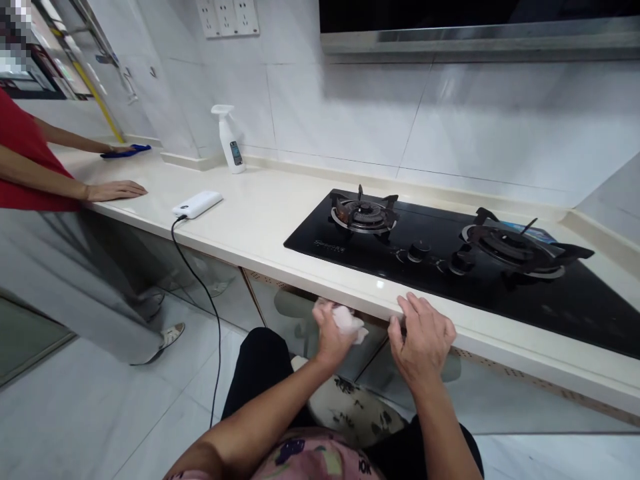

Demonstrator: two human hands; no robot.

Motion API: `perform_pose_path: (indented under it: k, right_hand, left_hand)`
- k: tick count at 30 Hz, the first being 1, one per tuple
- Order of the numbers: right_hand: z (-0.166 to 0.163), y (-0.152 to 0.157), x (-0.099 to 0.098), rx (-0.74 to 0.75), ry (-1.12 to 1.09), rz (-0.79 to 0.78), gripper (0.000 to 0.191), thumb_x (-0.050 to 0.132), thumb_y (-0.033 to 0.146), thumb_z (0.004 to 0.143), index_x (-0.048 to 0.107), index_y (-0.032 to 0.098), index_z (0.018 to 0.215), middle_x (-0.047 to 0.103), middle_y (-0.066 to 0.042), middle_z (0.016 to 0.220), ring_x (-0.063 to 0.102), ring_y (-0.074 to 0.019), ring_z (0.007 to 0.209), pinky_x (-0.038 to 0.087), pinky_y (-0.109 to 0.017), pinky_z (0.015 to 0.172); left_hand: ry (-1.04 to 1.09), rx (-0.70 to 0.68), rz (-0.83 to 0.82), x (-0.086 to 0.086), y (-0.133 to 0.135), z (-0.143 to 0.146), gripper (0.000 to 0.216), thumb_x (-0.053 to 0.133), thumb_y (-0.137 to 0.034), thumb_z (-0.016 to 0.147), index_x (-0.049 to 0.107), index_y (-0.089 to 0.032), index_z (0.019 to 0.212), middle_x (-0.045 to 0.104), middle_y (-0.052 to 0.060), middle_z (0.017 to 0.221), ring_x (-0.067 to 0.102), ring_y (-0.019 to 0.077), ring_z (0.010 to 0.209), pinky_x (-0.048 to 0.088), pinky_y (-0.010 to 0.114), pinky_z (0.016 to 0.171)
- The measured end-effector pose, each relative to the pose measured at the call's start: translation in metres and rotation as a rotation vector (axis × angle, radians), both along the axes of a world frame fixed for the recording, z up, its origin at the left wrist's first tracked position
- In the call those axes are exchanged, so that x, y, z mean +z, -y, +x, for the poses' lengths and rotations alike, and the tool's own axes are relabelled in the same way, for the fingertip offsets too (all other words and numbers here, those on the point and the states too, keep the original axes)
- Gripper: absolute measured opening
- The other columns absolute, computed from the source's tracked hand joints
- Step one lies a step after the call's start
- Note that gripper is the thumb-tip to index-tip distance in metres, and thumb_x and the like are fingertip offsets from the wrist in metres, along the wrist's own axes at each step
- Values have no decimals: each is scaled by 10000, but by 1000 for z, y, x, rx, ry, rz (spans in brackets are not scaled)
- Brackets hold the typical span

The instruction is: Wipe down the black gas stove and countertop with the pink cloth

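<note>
My left hand (334, 333) is closed around a crumpled white tissue (347, 321), just under the counter's front edge and against the cabinet front (295, 317). Part of the tissue sticks out past the fingers. My right hand (423, 333) rests on the edge of the cream countertop (255, 220), its fingers laid over the top and nothing held in it. Directly behind that hand is the black gas stove (390, 260) with its two burners and two knobs.
A white spray bottle (231, 143) stands by the wall. A white power bank (197, 204) lies on the counter, its black cable (210, 300) hanging to the floor. At left, another person (35, 160) in red presses a blue cloth (127, 151) on the counter. A range hood (475, 40) overhangs the stove.
</note>
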State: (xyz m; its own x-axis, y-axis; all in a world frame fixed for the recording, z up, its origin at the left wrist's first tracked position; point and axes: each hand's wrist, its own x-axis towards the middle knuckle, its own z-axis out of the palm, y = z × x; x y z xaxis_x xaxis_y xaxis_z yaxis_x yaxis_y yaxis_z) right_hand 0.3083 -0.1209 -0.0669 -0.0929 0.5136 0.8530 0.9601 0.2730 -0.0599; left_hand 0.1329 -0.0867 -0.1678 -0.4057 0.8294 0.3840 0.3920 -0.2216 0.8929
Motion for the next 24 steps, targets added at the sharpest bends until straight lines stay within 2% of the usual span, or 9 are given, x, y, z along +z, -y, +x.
perform_pose_path:
  k: [2,5,8,10,13,15,17,21,24]
  right_hand:
    - [1,1,0,12,2,-26,396,601,228,972,620,197,1366,713,-123,1360,621,-302,1281,328,-450,1095]
    - [2,0,-2,15,-3,-34,404,589,236,978,610,203,1381,707,-125,1367,612,-298,1290,312,-452,1109]
    - [4,-2,-3,15,6,-10,409,577,239,983,607,208,1389,710,-123,1360,612,-297,1283,316,-449,1102]
    - [6,0,-2,31,26,-20,450,561,231,986,584,212,1435,702,-125,1374,602,-296,1297,319,-450,1098]
    - [8,3,1,54,45,-74,489,532,206,990,557,212,1479,680,-134,1411,582,-297,1334,326,-450,1101]
    - [9,5,3,52,55,-80,466,533,202,995,569,212,1459,681,-133,1413,589,-298,1330,328,-447,1098]
    - [10,5,2,37,64,-47,427,558,217,996,588,212,1422,697,-125,1390,612,-297,1301,333,-441,1086]
    - [10,1,-3,7,62,5,403,606,241,983,599,214,1386,721,-111,1348,645,-299,1254,346,-431,1054]
    - [12,-2,-7,7,70,29,428,627,246,969,592,221,1394,725,-106,1338,660,-301,1231,357,-423,1016]
  left_hand:
    - [-86,-108,20,-2,10,22,832,923,-266,578,535,-221,1312,437,94,1215,521,334,1262,468,525,1136]
    - [-212,-296,14,2,19,38,741,874,-260,664,589,-262,1347,474,105,1218,545,335,1210,526,504,1056]
    - [-344,-529,-2,6,25,40,751,859,-215,663,631,-320,1370,511,104,1250,567,336,1187,563,478,994]
    - [-364,-572,18,6,25,34,755,856,-200,673,637,-335,1382,522,95,1257,572,322,1196,561,459,1007]
    - [-297,-430,75,-1,19,7,626,845,-238,734,665,-301,1330,517,93,1229,575,297,1192,544,443,1031]
    - [-224,-240,101,-5,9,-24,556,858,-291,740,674,-258,1264,502,95,1197,573,296,1177,531,461,1044]
    - [-145,-50,106,-5,-5,-62,576,891,-323,693,659,-235,1213,488,83,1161,568,301,1166,510,489,1071]
    - [10,218,62,13,-34,-149,650,892,-267,614,612,-218,1198,474,70,1151,564,302,1187,457,496,1144]
    - [172,414,19,27,-50,-202,661,804,-217,658,553,-204,1269,482,82,1212,563,291,1223,428,472,1178]
